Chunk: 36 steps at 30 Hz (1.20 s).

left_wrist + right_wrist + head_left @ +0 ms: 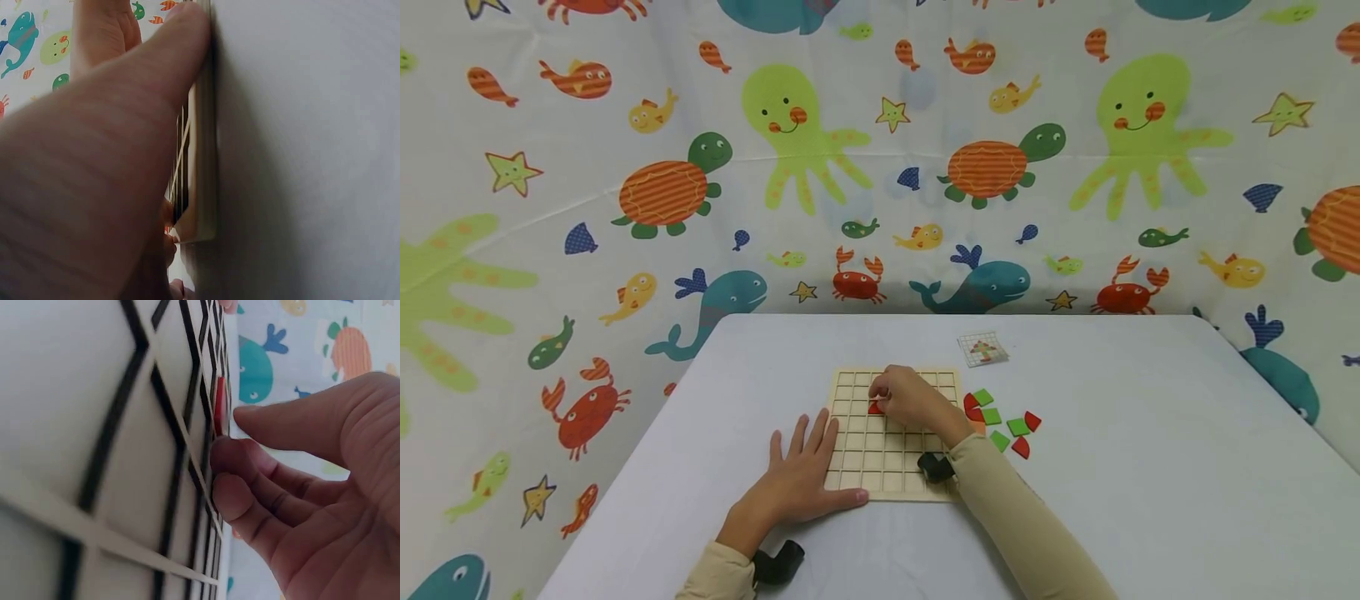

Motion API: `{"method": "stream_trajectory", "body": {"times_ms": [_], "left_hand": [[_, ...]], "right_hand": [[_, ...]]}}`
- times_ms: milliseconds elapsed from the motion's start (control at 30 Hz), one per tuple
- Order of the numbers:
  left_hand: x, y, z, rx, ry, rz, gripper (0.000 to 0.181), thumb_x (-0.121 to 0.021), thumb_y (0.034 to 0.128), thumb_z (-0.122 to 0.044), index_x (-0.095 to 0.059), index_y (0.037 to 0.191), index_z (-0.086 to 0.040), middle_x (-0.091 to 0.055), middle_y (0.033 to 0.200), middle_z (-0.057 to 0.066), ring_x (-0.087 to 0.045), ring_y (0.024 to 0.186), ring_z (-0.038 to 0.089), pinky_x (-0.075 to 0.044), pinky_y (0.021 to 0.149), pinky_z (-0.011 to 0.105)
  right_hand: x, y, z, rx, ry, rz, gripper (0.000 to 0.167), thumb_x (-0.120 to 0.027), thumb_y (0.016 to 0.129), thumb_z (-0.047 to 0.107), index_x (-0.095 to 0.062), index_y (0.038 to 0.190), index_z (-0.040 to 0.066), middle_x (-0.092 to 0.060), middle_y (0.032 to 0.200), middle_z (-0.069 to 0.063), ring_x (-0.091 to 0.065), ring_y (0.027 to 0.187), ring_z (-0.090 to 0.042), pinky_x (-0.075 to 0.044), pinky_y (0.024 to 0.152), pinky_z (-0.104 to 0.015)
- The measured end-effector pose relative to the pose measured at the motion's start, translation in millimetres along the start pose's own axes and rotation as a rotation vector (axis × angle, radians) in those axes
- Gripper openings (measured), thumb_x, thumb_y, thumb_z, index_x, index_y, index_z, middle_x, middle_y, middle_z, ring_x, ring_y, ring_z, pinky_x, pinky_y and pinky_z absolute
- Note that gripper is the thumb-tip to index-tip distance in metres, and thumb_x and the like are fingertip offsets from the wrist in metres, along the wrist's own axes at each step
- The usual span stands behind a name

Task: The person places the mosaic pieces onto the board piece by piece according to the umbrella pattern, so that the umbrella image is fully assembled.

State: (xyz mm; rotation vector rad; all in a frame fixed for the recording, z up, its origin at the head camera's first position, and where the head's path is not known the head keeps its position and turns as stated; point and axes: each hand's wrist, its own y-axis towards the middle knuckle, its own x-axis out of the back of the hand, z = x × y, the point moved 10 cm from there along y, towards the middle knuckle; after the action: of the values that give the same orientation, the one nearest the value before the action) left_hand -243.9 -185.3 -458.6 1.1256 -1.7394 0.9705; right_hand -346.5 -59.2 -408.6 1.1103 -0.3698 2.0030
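Observation:
A square wooden grid board [857, 467] lies on the white table. My left hand [801, 483] is spread at its left corner, the thumb along the near edge and the fingertips at the left side. Over the board's upper middle is my right hand [913, 402], its fingers bent. In the right wrist view, its fingertips touch the grid beside a red piece [220, 406], with the thumb [281, 422] apart from the fingers. The head view shows this red piece [874, 408] at the fingertips, partly hidden by the hand.
Right of the board lie several loose red quarter-round pieces [1021, 447] and green squares [1017, 427], plus an orange piece [978, 427] partly behind the right wrist. A pattern card [982, 348] lies beyond the board. A sea-animal curtain [895, 100] hangs behind the table.

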Motion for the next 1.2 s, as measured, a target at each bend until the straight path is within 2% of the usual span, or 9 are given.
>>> {"method": "stream_trajectory", "body": {"times_ms": [100,167,300,533,700,1000,1200], "left_hand": [[-0.5,-0.3,0.2,0.005,0.001,0.001,0.124,-0.073,0.0866,-0.076,-0.023,0.169,0.001,-0.010,0.177,0.022,-0.003,0.161,0.050,0.001,0.118,0.078],[-0.8,-0.4,0.5,0.007,0.002,0.000,0.124,-0.073,0.0864,-0.076,-0.023,0.169,0.001,-0.010,0.177,0.022,-0.003,0.161,0.050,0.001,0.118,0.079],[-0.6,0.0,2.0,0.019,0.009,0.000,0.124,-0.073,0.0857,-0.077,-0.024,0.168,0.002,-0.011,0.177,0.022,-0.004,0.161,0.051,0.001,0.117,0.079],[-1.7,1.4,3.9,0.023,0.011,-0.001,0.124,-0.073,0.0852,-0.077,-0.024,0.168,0.001,-0.011,0.177,0.023,-0.004,0.160,0.051,0.002,0.117,0.079],[-1.8,3.0,3.8,0.014,0.011,-0.003,0.124,-0.073,0.0852,-0.077,-0.024,0.169,0.001,-0.011,0.177,0.022,-0.004,0.161,0.050,0.001,0.118,0.079],[0.5,3.8,4.1,0.006,0.002,-0.013,0.124,-0.074,0.0856,-0.075,-0.023,0.168,0.002,-0.011,0.177,0.023,-0.004,0.161,0.050,0.002,0.118,0.079],[-1.3,4.0,4.1,0.005,0.003,-0.005,0.124,-0.074,0.0855,-0.076,-0.023,0.168,0.002,-0.010,0.177,0.023,-0.003,0.161,0.050,0.002,0.118,0.078]], "right_hand": [[11,-5.6,2,-0.007,0.020,-0.029,0.017,-0.069,0.100,-0.003,-0.079,0.114,-0.002,-0.071,0.104,-0.011,-0.066,0.097,-0.026,-0.058,0.091,-0.041],[21,-10.8,3,0.019,0.026,-0.054,0.017,-0.070,0.100,-0.002,-0.078,0.115,-0.004,-0.072,0.105,-0.012,-0.067,0.098,-0.027,-0.058,0.089,-0.040],[39,-21.8,-7,0.009,0.036,-0.076,0.018,-0.069,0.101,-0.001,-0.077,0.116,-0.005,-0.073,0.107,-0.012,-0.068,0.099,-0.027,-0.059,0.087,-0.037],[69,-48.1,-46,-0.151,0.104,-0.093,0.023,-0.068,0.103,0.004,-0.076,0.123,-0.004,-0.074,0.117,-0.016,-0.068,0.103,-0.030,-0.060,0.086,-0.042],[85,-67.0,-79,-0.245,0.115,-0.095,0.025,-0.071,0.101,0.007,-0.075,0.125,-0.003,-0.072,0.111,-0.012,-0.066,0.104,-0.031,-0.060,0.085,-0.043],[88,-95.0,-124,-0.353,0.174,0.001,0.024,-0.071,0.099,0.010,-0.076,0.121,0.002,-0.072,0.112,-0.011,-0.063,0.105,-0.031,-0.054,0.098,-0.052],[83,-106.2,-136,-0.393,0.190,0.042,0.022,-0.075,0.095,0.009,-0.075,0.116,0.003,-0.069,0.109,-0.012,-0.060,0.103,-0.031,-0.054,0.095,-0.048]]}}
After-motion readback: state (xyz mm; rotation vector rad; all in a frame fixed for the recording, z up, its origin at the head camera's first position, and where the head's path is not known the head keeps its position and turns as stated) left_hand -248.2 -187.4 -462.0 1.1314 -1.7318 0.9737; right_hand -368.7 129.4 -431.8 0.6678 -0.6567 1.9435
